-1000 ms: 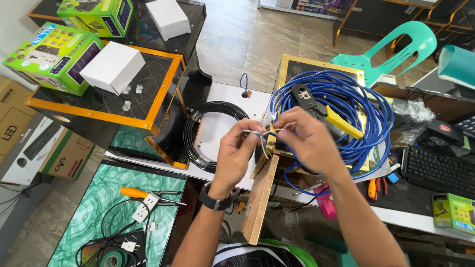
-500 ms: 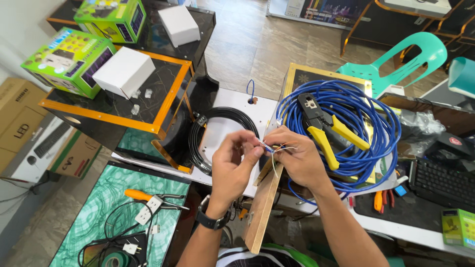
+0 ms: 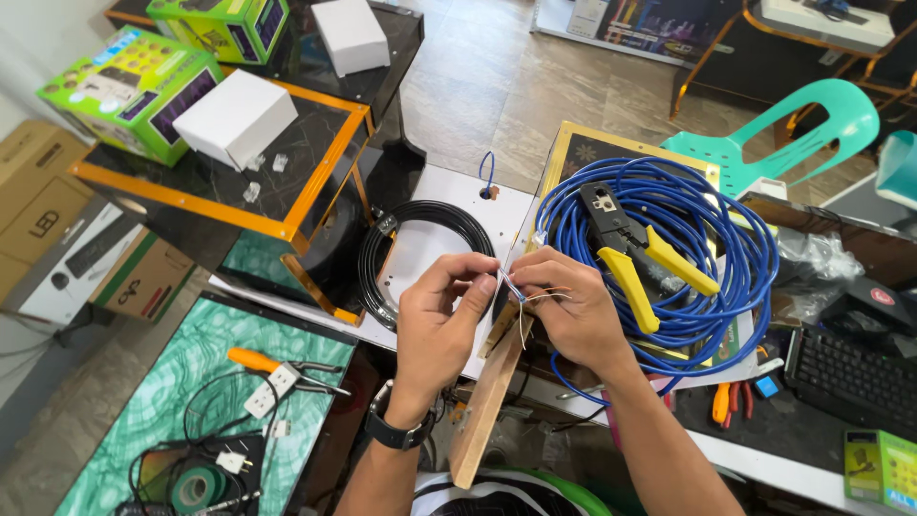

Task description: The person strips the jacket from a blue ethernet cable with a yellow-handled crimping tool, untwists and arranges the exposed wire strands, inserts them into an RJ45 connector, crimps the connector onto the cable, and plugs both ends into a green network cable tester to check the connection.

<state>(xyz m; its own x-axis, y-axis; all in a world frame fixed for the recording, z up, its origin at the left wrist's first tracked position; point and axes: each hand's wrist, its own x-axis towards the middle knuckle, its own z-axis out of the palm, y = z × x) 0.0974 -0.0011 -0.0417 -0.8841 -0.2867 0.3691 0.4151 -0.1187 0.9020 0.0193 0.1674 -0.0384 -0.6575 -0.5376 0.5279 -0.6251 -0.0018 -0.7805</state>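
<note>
Left hand (image 3: pixel 441 320) and right hand (image 3: pixel 573 311) both pinched thin little wires (image 3: pixel 531 296) of the blue cable (image 3: pixel 712 263), yellow crimping tool (image 3: pixel 642 256) lay on its coil

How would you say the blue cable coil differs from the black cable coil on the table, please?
The blue cable coil is larger and looser, with many turns; the black cable coil is smaller and tighter. A yellow-handled crimping tool lies on the blue cable coil, while nothing lies on the black cable coil. Both lie flat on the table.
</note>
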